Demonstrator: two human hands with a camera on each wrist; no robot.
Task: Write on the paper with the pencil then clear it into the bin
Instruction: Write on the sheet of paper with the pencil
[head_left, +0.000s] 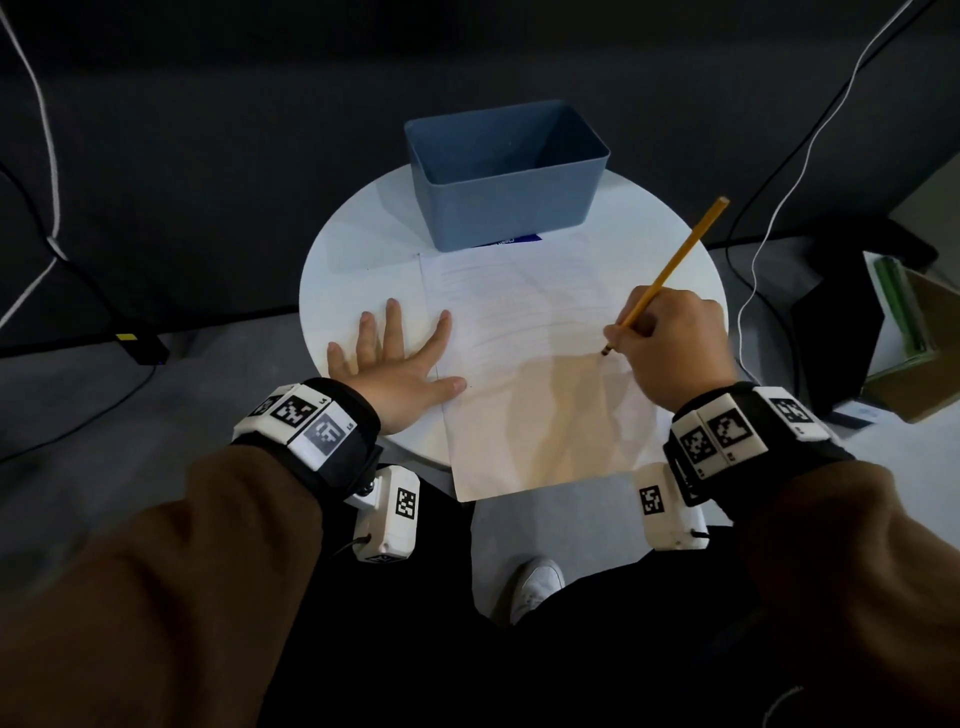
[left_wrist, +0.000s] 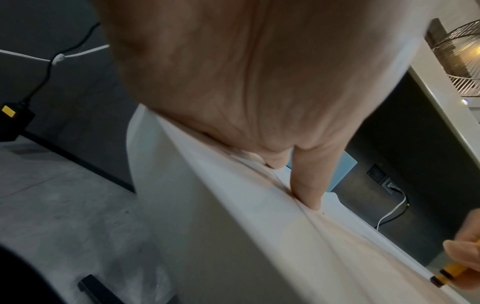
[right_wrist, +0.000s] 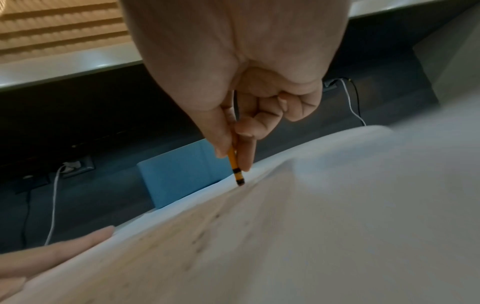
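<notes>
A white lined sheet of paper (head_left: 524, 374) lies on the round white table (head_left: 353, 249), its near edge hanging over the rim. My right hand (head_left: 670, 343) pinches a yellow pencil (head_left: 675, 265) with the dark tip down on the paper's right side; the right wrist view shows the pencil (right_wrist: 235, 164) between thumb and fingers, tip touching the sheet (right_wrist: 285, 236). My left hand (head_left: 400, 364) lies flat with spread fingers, pressing the paper's left edge; its thumb (left_wrist: 309, 181) presses the sheet. A blue bin (head_left: 504, 171), empty as far as I can see, stands at the table's far side.
Black and white cables (head_left: 779, 197) run over the grey floor on both sides. A black box (head_left: 143, 348) with a yellow label sits on the floor at left. A dark stand and green-edged boards (head_left: 904, 332) are at right. My white shoe (head_left: 535, 587) is under the table.
</notes>
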